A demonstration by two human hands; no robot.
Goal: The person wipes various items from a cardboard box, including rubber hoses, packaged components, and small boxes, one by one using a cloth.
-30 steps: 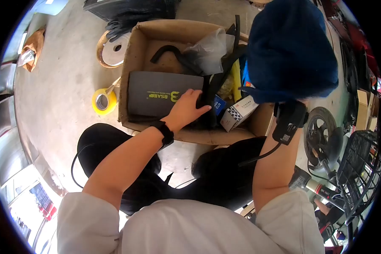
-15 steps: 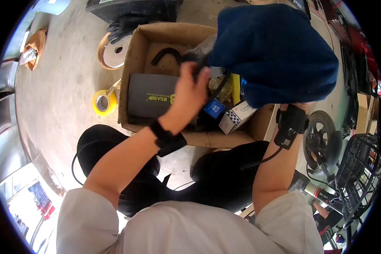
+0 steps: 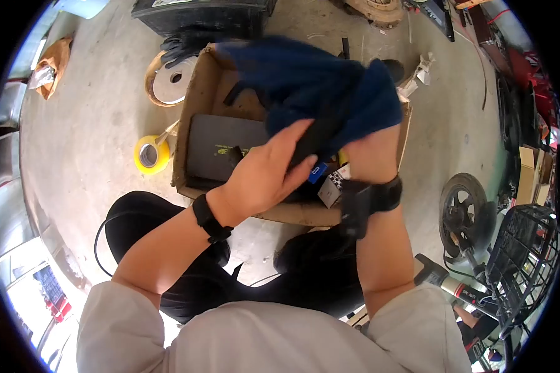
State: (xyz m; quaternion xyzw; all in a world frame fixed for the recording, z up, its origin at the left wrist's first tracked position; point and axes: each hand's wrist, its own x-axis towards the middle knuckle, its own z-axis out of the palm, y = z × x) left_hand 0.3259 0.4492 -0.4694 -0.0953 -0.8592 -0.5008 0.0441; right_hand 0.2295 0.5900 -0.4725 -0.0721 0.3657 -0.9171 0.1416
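One black strip sits pinched in the left hand above a cardboard box, while a navy cloth drapes over the right hand, whose fingers are hidden, their grip impossible to tell. A gray box lies just beyond the left hand; a checkered carton rests between the hands. Holding the strip firmly, cloth folds gathered clear, should best prevent snagging.
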